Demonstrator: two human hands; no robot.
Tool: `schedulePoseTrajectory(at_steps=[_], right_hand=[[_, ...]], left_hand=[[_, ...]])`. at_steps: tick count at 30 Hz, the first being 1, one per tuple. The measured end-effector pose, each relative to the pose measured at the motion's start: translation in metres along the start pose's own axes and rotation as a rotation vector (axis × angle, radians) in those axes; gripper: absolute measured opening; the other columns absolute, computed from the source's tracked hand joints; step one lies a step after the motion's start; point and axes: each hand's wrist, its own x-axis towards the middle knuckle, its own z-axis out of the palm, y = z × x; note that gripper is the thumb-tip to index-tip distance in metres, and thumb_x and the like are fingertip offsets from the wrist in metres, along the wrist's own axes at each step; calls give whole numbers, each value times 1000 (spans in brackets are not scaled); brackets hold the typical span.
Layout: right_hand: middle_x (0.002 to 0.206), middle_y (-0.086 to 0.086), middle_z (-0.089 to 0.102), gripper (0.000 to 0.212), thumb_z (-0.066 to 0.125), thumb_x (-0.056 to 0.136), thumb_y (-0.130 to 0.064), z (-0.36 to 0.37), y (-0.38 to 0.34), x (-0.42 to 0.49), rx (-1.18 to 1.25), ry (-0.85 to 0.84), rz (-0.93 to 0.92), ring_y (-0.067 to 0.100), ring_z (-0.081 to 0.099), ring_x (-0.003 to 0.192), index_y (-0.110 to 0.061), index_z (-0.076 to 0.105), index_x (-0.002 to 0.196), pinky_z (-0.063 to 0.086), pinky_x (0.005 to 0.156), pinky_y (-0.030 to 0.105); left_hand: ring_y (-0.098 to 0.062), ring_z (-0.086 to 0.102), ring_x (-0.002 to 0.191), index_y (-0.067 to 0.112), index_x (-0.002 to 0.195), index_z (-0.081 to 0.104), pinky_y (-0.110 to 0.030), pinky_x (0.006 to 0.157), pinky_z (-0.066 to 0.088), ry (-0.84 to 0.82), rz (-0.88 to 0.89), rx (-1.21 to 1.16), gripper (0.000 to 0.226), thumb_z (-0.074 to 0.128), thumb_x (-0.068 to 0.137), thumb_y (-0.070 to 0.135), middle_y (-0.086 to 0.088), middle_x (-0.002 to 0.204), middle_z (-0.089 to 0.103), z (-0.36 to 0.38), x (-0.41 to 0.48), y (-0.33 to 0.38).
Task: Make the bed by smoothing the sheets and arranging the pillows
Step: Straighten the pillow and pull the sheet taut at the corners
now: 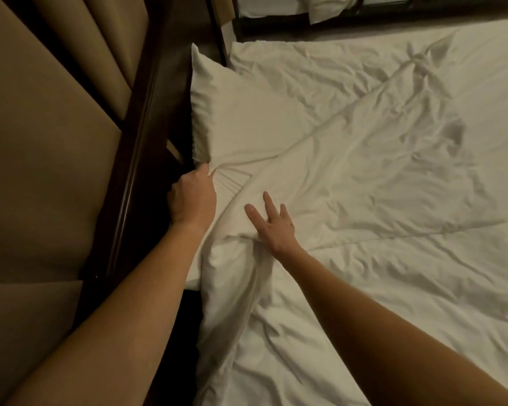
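My left hand [192,197] was closed on a pinch of white cloth at the near corner of the plump white fabric pillow [235,112], which lay at about 11 o'clock in my view, hard against the head of the bed. My right hand [272,227] lay open, fingers spread and flat, on the rumpled white cotton duvet [364,177], just at 3 o'clock of the left. A second soft white pillow [226,291] bulged at 6 o'clock of both hands; I could not tell whether it sat over or under the duvet's edge. To do this step well, I judged the right hand should pin the cover while the left drew the corner taut toward 9 o'clock, then sweep out toward 3 o'clock to chase the creases. Room was tight on the left. The dark polished wooden headboard rail [141,136] ran just beside my knuckles, with the tan padded headboard panel [47,142] beyond it. Toward 2 and 3 o'clock the duvet stretched on broadly, so long strokes belonged there.
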Motion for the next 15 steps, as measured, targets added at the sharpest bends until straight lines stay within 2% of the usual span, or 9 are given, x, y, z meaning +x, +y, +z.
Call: schedulePoseTrajectory(at_steps=[3, 5, 8, 10, 13, 15], right_hand=[[169, -5, 12, 102, 29, 65, -102, -13, -12, -10, 15, -3, -43, 22, -4, 156, -56, 12, 155, 7, 125, 50], [169, -6, 12, 98, 33, 71, -98, -26, -21, -18, 54, 5, -44, 20, -3, 156, -53, 14, 156, 7, 125, 49], [169, -10, 7, 66, 41, 96, -70, -40, -26, -29, 7, -57, -68, 23, -3, 156, -52, 17, 155, 8, 125, 49], [169, -13, -1, 55, 39, 102, -59, -45, -24, -33, -72, -126, -91, 25, -4, 156, -53, 20, 153, 10, 124, 54], [170, -7, 2, 59, 37, 102, -58, -55, -33, -37, -96, -138, -36, 27, 3, 155, -45, 22, 157, 12, 123, 57], [169, 2, 12, 59, 40, 105, -49, -64, -46, -42, -233, -119, -30, 32, 18, 152, -37, 20, 160, 21, 120, 54]], left_hand=[[-51, 65, 94, 10, 110, 62, -49, 70, 50, 74, 71, -3, 27, 43, 108, 30, -26, 104, 68, -35, 11, 20], [-50, 65, 98, 11, 114, 63, -52, 74, 52, 131, 68, -17, 25, 45, 107, 27, -25, 107, 69, -61, 20, 32], [-49, 66, 100, 13, 120, 65, -52, 76, 53, 218, 80, -11, 25, 47, 106, 24, -23, 108, 71, -106, 34, 43], [-47, 66, 99, 14, 122, 65, -50, 76, 52, 263, 99, 12, 26, 47, 106, 23, -22, 109, 71, -138, 40, 46], [-46, 66, 97, 14, 120, 65, -51, 78, 54, 306, 103, 12, 26, 45, 106, 24, -20, 107, 71, -179, 39, 46], [-46, 66, 94, 15, 113, 66, -52, 75, 56, 351, 82, 2, 24, 46, 105, 26, -20, 104, 71, -203, 34, 44]])
